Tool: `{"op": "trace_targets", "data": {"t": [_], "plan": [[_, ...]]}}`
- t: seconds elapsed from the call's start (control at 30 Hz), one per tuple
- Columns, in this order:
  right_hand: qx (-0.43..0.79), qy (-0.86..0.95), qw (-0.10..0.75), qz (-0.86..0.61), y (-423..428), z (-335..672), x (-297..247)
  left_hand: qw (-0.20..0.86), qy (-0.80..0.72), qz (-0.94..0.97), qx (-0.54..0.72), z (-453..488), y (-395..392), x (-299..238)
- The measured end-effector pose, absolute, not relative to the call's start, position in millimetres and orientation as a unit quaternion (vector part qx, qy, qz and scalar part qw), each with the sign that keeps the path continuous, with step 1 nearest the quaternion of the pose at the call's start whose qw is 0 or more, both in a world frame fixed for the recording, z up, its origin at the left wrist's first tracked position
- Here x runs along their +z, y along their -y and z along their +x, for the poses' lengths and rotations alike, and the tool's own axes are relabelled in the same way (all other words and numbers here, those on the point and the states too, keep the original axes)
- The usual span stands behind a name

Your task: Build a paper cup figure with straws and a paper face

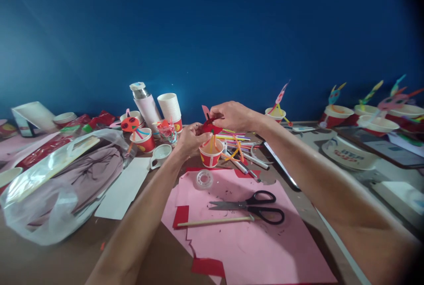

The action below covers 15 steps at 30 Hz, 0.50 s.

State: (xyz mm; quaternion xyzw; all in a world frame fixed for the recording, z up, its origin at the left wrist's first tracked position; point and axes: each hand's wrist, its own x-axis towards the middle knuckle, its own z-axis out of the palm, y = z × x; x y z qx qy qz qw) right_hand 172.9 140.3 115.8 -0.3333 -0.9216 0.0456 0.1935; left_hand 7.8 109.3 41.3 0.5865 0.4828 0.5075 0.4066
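Both my hands meet above a red and white paper cup [210,158] that stands upright behind the pink paper sheet. A red paper cutout [213,129] with dark markings is pinched between them over the cup's rim. My left hand [194,138] grips its left side, thumb in front. My right hand [230,115] is closed on its upper edge, beside a pink ear-like strip [206,111]. An orange strip below the cutout reaches down into the cup. Nearest in front lies a roll of clear tape [204,179]. Scissors [251,206] with black handles and a thin stick [215,222] rest on the pink paper [258,249].
Several markers [245,155] lie right of the cup. A phone [281,168] is under my right forearm. To the left stand a white mug [161,156], a decorated cup [143,140], a thermos [145,106], stacked cups [169,107] and a plastic bag [59,205]. More decorated cups [336,115] line the right.
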Motion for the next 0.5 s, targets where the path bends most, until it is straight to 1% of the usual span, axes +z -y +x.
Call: {"op": "trace_targets", "data": {"t": [0.27, 0.5], "plan": [[0.032, 0.921, 0.204, -0.329, -142.7, 172.8, 112.3, 0.375, -0.485, 0.588, 0.527, 12.1, -106.8, 41.3], [0.037, 0.916, 0.215, -0.338, -143.4, 173.3, 109.3, 0.384, -0.478, 0.591, 0.524, 11.5, -107.2, 41.1]]}}
